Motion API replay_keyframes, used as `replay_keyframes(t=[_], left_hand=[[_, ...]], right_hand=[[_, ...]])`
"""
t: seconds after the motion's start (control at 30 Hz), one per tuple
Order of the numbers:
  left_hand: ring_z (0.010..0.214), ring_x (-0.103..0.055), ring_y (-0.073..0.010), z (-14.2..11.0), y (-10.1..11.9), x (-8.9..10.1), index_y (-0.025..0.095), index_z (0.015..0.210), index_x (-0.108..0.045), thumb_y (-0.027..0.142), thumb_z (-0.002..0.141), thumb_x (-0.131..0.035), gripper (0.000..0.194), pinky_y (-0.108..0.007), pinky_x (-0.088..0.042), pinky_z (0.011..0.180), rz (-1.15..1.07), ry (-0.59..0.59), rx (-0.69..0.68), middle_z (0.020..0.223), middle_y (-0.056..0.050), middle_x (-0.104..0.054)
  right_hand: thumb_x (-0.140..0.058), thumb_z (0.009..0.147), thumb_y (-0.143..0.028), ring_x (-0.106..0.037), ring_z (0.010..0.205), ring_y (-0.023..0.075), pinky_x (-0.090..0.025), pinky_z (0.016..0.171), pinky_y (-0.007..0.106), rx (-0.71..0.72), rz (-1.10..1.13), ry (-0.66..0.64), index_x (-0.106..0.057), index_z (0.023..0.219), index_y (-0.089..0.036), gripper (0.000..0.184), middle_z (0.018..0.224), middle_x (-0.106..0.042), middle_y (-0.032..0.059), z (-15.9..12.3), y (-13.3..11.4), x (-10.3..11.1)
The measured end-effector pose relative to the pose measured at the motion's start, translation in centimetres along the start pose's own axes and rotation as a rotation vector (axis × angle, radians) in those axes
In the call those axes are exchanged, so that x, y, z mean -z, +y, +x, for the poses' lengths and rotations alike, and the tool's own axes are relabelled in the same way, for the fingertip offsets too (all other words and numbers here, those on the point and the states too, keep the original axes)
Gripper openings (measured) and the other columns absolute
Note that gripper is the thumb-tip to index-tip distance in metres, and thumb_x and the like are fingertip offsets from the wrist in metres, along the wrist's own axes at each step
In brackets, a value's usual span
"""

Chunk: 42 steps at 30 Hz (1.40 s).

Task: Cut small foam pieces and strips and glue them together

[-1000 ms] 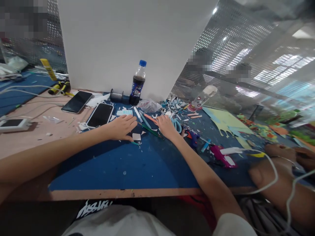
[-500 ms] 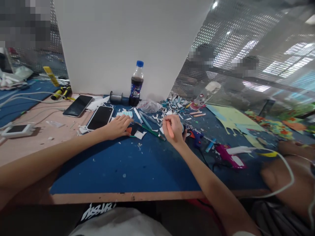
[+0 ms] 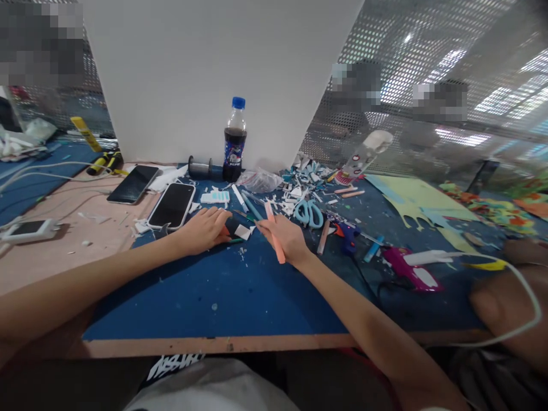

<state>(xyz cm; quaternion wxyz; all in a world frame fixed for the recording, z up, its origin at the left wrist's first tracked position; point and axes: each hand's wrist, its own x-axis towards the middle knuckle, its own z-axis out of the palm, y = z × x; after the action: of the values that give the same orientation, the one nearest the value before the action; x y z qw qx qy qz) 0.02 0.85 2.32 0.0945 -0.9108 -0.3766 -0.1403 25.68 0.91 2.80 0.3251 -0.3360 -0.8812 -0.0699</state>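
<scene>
My left hand (image 3: 204,230) rests on the blue mat, fingers bent together over a small dark piece (image 3: 231,226) with an orange part at the fingertips. What lies under the palm is hidden. Opposite it, my right hand (image 3: 287,238) is closed around a salmon-orange pen-like stick (image 3: 275,234), which slants upright across the fingers. Its tip kind is too blurred to tell. A white scrap (image 3: 243,231) lies between the hands. Just beyond my right hand are light-blue scissors (image 3: 309,213), next to a flat pinkish stick (image 3: 324,237).
Behind stand a cola bottle (image 3: 234,142) and a wire spool (image 3: 200,168). Paper scraps (image 3: 306,180) pile up at the back. Two phones (image 3: 173,205) lie left. To the right are a glue gun (image 3: 349,237), a magenta device (image 3: 413,269) and another person's arm (image 3: 507,297).
My right hand has moved left and nearer my left hand, bringing the orange stick along. The scissors behind it are now uncovered. My left hand stays nearly in place.
</scene>
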Motion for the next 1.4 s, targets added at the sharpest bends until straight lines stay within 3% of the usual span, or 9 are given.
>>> replay_keyframes(t=[0.13,0.27,0.4,0.6,0.87,1.13,1.4], left_hand=[[0.101,-0.054,-0.0315,-0.3,0.1,-0.1,0.01,0.116,-0.044,0.062,0.086,-0.045,0.06,-0.042,-0.045,0.084,-0.043,0.039,0.078,0.107,-0.016,-0.058],[0.105,-0.052,-0.0358,-0.5,-0.3,-0.4,0.009,0.119,-0.043,0.068,0.083,-0.041,0.069,-0.049,-0.044,0.087,-0.075,0.073,0.154,0.11,-0.019,-0.054],[0.103,-0.054,-0.0339,-0.7,0.1,-0.7,0.01,0.12,-0.041,0.063,0.084,-0.045,0.064,-0.048,-0.047,0.087,-0.148,0.064,0.146,0.109,-0.018,-0.054],[0.093,-0.059,-0.0265,-1.1,1.5,-0.3,0.012,0.119,-0.036,0.05,0.085,-0.048,0.052,-0.039,-0.053,0.076,-0.249,0.045,0.114,0.103,-0.015,-0.055],[0.105,-0.047,-0.0308,-1.0,1.2,-0.6,0.01,0.116,-0.036,0.036,0.088,-0.047,0.04,-0.05,-0.045,0.089,-0.304,0.11,0.159,0.109,-0.017,-0.047],[0.094,-0.056,-0.0231,-1.0,1.4,-0.6,0.012,0.117,-0.033,0.041,0.088,-0.049,0.044,-0.037,-0.051,0.079,-0.454,0.043,0.175,0.103,-0.014,-0.05],[0.084,-0.057,-0.0204,-0.9,2.7,-0.3,0.014,0.111,-0.034,0.04,0.081,-0.061,0.047,-0.033,-0.052,0.069,-0.522,0.015,0.207,0.097,-0.01,-0.053]], right_hand=[[-0.055,0.087,-0.037,-0.056,0.097,0.0261,-0.048,0.084,0.042,0.117,0.043,-0.095,-0.053,0.092,-0.022,0.015,0.092,-0.065,0.009,0.5,-0.4,0.1],[-0.06,0.082,-0.038,-0.048,0.106,0.0295,-0.044,0.089,0.047,0.089,0.104,-0.139,-0.045,0.097,-0.023,0.026,0.101,-0.062,0.0113,0.4,-0.5,0.2],[-0.064,0.078,-0.036,-0.044,0.109,0.0312,-0.042,0.089,0.047,-0.015,0.149,-0.193,-0.041,0.1,-0.021,0.036,0.105,-0.059,0.0128,0.3,-0.6,-0.3],[-0.062,0.081,-0.03,-0.043,0.107,0.0305,-0.041,0.09,0.046,-0.046,0.149,-0.237,-0.042,0.102,-0.021,0.031,0.1,-0.058,0.0099,0.2,-0.7,-0.8],[-0.06,0.084,-0.032,-0.043,0.108,0.0315,-0.043,0.085,0.046,-0.097,0.167,-0.285,-0.04,0.103,-0.022,0.03,0.103,-0.055,0.0122,0.2,-0.4,-0.8],[-0.062,0.083,-0.027,-0.045,0.104,0.0296,-0.045,0.085,0.047,-0.162,0.252,-0.272,-0.04,0.106,-0.022,0.032,0.104,-0.052,0.0114,0.4,-0.7,-1.2],[-0.062,0.084,-0.03,-0.045,0.107,0.0279,-0.046,0.086,0.043,-0.173,0.338,-0.312,-0.046,0.107,-0.023,0.029,0.103,-0.052,0.01,0.4,-0.8,-1.1]])
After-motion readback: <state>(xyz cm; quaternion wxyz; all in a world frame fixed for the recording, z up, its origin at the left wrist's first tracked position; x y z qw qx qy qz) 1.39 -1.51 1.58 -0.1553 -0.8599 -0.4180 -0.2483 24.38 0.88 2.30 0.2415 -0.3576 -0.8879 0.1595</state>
